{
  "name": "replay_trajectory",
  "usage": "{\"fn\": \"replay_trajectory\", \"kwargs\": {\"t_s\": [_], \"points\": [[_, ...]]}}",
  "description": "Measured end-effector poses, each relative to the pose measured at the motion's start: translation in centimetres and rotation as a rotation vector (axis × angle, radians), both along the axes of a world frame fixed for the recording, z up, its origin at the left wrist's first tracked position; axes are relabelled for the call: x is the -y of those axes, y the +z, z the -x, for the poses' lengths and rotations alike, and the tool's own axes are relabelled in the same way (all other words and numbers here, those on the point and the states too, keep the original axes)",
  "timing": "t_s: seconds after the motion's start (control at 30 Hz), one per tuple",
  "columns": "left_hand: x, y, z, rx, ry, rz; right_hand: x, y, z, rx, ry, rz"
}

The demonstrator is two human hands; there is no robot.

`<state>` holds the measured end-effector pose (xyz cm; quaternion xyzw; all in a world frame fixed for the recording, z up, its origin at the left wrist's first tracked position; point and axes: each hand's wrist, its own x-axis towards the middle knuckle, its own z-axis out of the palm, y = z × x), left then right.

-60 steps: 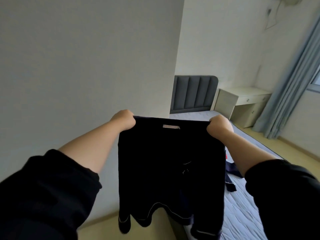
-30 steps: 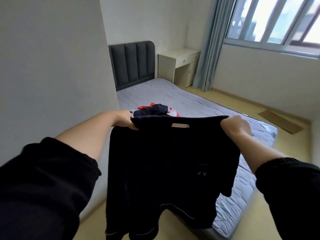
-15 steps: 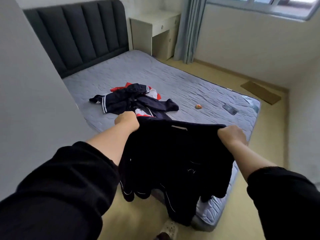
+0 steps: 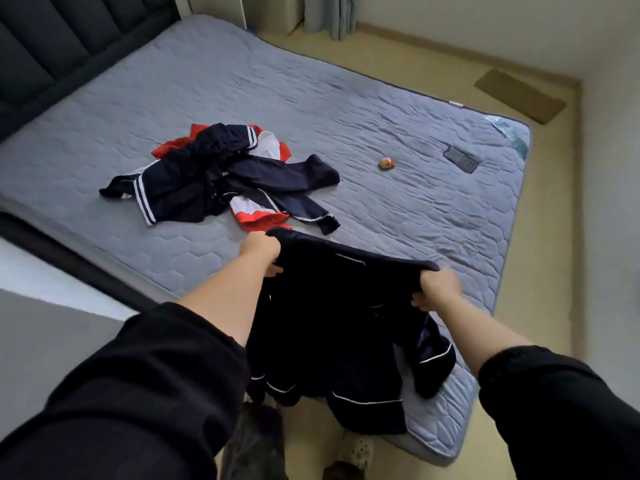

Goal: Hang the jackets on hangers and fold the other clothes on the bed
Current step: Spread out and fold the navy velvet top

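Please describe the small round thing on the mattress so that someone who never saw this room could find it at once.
Look at the grey quilted mattress, then right of the heap of navy, red and white clothes. The small round object lies alone on bare quilting between that heap and a dark flat rectangle. It alone is rounded and orange-yellow.

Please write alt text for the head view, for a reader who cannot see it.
The left hand and right hand hold up a dark garment by its top edge over the near corner of a grey bed. A heap of navy, red and white clothes lies on it.
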<state>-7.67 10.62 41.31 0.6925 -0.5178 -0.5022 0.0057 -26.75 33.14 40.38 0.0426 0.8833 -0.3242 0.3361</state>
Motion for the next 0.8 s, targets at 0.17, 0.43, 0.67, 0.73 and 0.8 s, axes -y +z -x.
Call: {"fn": "replay_trajectory", "kwargs": {"t_s": [0.17,0.43,0.67,0.73,0.8], "points": [[5.1,-1.7,5.6,-0.277,0.095,-0.017,5.9,-3.8,3.3,0.08,-0.263,0.244],[11.9,-1.2,14.2,-0.462,0.029,0.09,12.5,-1.4,10.8,-0.309,-0.081,0.225],[7.6,-4.9,14.0,-0.431,-0.21,-0.154,11.1,-3.3,9.2,-0.015,0.127,0.212],[5.6,-7.0,12.8,-0.335,-0.304,-0.182,9.7,-5.0,7.0,0.032,0.192,0.118],[3.7,-8.8,11.8,-0.257,-0.403,-0.189,8.2,-6.7,5.0,0.081,0.259,0.044]]}}
